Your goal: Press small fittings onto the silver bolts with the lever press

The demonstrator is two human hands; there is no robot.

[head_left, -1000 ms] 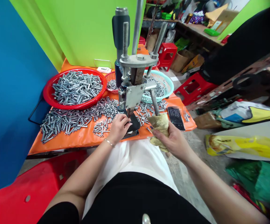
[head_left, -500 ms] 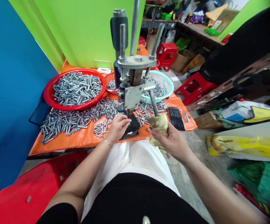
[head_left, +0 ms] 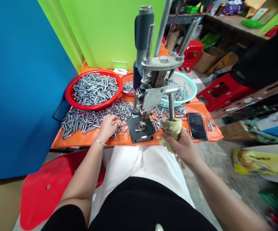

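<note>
My right hand (head_left: 181, 142) is wrapped around the press lever's cloth-covered grip (head_left: 172, 128), right of the hand press (head_left: 151, 96). To the left, my left hand (head_left: 108, 127) is at the near edge of the loose pile of silver metal pieces (head_left: 81, 123), which look like short tubes with ringed ends. Its fingers are curled together, and whatever they pinch is hidden. Between my hands lies the press's dark base plate (head_left: 134, 124). One small metal piece (head_left: 138, 130) rests on it, by the fixture under the press head.
A red basin (head_left: 69, 96) heaped with metal pieces stands at the back left. Behind the press are a pink basket (head_left: 126, 78) and a light-blue basket (head_left: 189, 85). A phone (head_left: 196, 126) lies on the orange table cover (head_left: 213, 134). Red stools (head_left: 222, 93) stand on the right.
My left hand has moved left from the press base to the loose pile, uncovering the base plate. My right hand keeps hold of the lever grip. The view has turned left.
</note>
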